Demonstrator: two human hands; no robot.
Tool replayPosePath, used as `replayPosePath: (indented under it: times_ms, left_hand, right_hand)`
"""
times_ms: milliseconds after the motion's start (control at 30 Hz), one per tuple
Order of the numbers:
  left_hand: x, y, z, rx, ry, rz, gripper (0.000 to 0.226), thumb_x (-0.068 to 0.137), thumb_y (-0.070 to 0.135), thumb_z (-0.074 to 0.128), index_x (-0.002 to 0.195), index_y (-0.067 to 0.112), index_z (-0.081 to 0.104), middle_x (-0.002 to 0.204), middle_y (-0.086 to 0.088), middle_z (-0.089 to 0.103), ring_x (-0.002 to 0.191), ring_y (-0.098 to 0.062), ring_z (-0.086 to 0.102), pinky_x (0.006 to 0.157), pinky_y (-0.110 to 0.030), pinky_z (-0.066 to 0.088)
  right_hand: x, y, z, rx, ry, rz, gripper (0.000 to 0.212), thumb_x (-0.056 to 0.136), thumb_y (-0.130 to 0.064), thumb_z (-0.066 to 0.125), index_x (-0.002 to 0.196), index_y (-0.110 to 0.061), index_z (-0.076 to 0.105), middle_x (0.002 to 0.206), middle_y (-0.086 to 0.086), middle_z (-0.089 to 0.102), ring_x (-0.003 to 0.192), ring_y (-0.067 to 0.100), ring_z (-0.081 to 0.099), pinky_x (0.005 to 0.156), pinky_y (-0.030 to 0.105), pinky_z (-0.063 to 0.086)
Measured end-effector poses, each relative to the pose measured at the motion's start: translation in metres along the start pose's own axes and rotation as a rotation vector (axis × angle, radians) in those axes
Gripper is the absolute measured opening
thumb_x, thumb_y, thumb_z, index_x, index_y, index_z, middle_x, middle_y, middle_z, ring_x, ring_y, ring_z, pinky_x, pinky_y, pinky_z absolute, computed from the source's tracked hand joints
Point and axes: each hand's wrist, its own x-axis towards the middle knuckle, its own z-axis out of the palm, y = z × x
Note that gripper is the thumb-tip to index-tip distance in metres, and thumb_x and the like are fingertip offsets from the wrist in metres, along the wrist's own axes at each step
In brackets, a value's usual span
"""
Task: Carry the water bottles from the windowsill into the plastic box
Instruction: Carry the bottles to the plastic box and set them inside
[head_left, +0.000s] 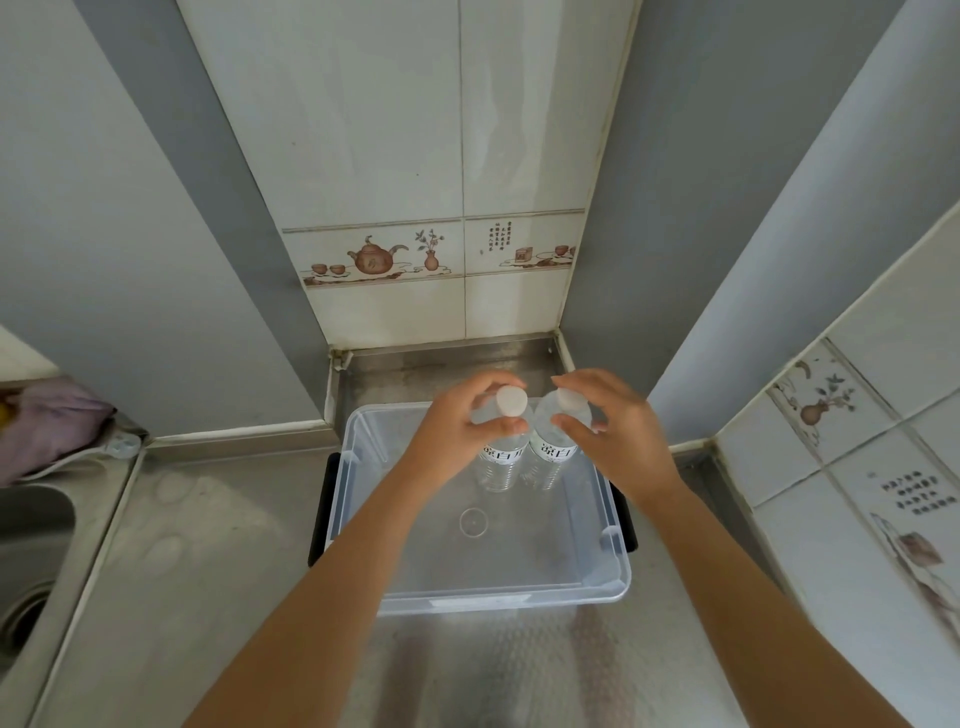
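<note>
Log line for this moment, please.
left hand: holds left bottle | right hand: holds right bottle | both upright in plastic box

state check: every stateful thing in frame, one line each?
left bottle: upright in the box, capped, neck in the fingers
right bottle: upright in the box, capped, beside the left bottle
plastic box: lid off, on the steel counter, two bottles at its far end
left hand: closed on the left bottle's neck
right hand: fingers around the right bottle's top, contact unclear
sink: no water visible
</note>
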Motion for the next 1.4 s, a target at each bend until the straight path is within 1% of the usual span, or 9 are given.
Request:
replayPosePath:
  times_ms: [133, 267, 400, 500, 600, 767, 1100, 1267, 1400]
  left_hand:
    - [-0.005, 0.004, 0.001, 0.112, 0.038, -0.012, 0.038, 0.078, 0.026, 0.079, 0.113, 0.027, 0.063, 0.114, 0.014, 0.067, 0.113, -0.004, 0.058, 0.098, -0.027, 0.043]
    - [-0.016, 0.009, 0.003, 0.583, 0.179, 0.135, 0.049, 0.082, 0.039, 0.073, 0.128, 0.029, 0.057, 0.132, 0.010, 0.058, 0.119, -0.013, 0.056, 0.083, -0.034, 0.054]
    - [-0.032, 0.004, 0.012, 0.911, 0.228, 0.400, 0.054, 0.087, 0.033, 0.069, 0.135, 0.016, 0.053, 0.147, -0.003, 0.048, 0.133, -0.020, 0.045, 0.099, -0.035, 0.046]
    - [-0.044, -0.005, 0.019, 1.044, 0.149, 0.295, 0.071, 0.091, 0.043, 0.061, 0.151, 0.017, 0.032, 0.160, 0.000, 0.027, 0.146, -0.020, 0.026, 0.113, -0.043, 0.030]
    - [-0.047, -0.006, 0.022, 1.084, 0.080, 0.200, 0.080, 0.094, 0.049, 0.052, 0.156, 0.020, 0.010, 0.164, 0.003, 0.004, 0.150, -0.019, 0.009, 0.117, -0.044, 0.016]
    - [-0.056, 0.017, 0.023, 1.078, 0.034, 0.123, 0.076, 0.097, 0.051, 0.045, 0.155, 0.023, 0.006, 0.162, 0.006, -0.006, 0.150, -0.018, -0.002, 0.120, -0.047, 0.010]
    - [-0.146, 0.084, 0.032, 1.029, 0.109, 0.287, 0.067, 0.088, 0.059, 0.042, 0.140, 0.017, 0.050, 0.145, -0.003, 0.051, 0.130, -0.025, 0.051, 0.103, -0.055, 0.041]
    - [-0.216, 0.118, 0.043, 0.946, 0.043, 0.467, 0.057, 0.086, 0.054, 0.045, 0.127, 0.018, 0.061, 0.132, 0.000, 0.062, 0.114, -0.023, 0.062, 0.095, -0.052, 0.046]
    - [-0.259, 0.136, 0.051, 0.851, -0.023, 0.550, 0.047, 0.086, 0.050, 0.059, 0.123, 0.020, 0.063, 0.126, 0.003, 0.065, 0.110, -0.020, 0.063, 0.094, -0.051, 0.047]
  right_hand:
    - [-0.007, -0.005, 0.000, -0.218, 0.044, -0.088, 0.040, 0.082, -0.017, 0.072, 0.120, -0.018, 0.061, 0.129, -0.001, 0.059, 0.101, 0.021, 0.065, 0.070, 0.039, 0.060]
    - [-0.020, -0.007, -0.002, -0.343, 0.073, -0.153, 0.045, 0.081, -0.017, 0.072, 0.124, -0.020, 0.059, 0.132, -0.002, 0.058, 0.099, 0.019, 0.067, 0.062, 0.029, 0.058]
    - [-0.033, -0.007, 0.002, -0.420, 0.012, -0.107, 0.063, 0.080, -0.024, 0.073, 0.137, -0.018, 0.047, 0.142, 0.001, 0.050, 0.115, 0.023, 0.060, 0.086, 0.035, 0.052]
    - [-0.040, -0.009, 0.002, -0.447, -0.074, -0.099, 0.075, 0.083, -0.028, 0.070, 0.146, -0.017, 0.030, 0.153, 0.001, 0.033, 0.135, 0.023, 0.041, 0.107, 0.046, 0.034]
    - [-0.046, -0.010, -0.002, -0.442, -0.183, -0.076, 0.080, 0.089, -0.034, 0.061, 0.151, -0.019, 0.013, 0.159, -0.005, 0.008, 0.145, 0.015, 0.012, 0.116, 0.044, 0.016]
    - [-0.061, -0.026, -0.022, -0.457, -0.207, -0.064, 0.076, 0.090, -0.043, 0.056, 0.151, -0.021, 0.016, 0.160, -0.002, 0.010, 0.147, 0.018, 0.010, 0.117, 0.046, 0.013]
    - [-0.173, -0.116, -0.082, -0.529, 0.162, 0.067, 0.051, 0.082, -0.049, 0.050, 0.123, -0.020, 0.058, 0.126, 0.000, 0.062, 0.112, 0.021, 0.061, 0.091, 0.039, 0.052]
    - [-0.253, -0.173, -0.091, -0.601, 0.265, 0.250, 0.052, 0.084, -0.050, 0.046, 0.125, -0.021, 0.058, 0.126, -0.003, 0.064, 0.110, 0.020, 0.062, 0.087, 0.037, 0.052]
    - [-0.317, -0.207, -0.089, -0.586, 0.251, 0.448, 0.057, 0.087, -0.053, 0.052, 0.137, -0.029, 0.045, 0.137, -0.009, 0.053, 0.123, 0.014, 0.053, 0.100, 0.031, 0.038]
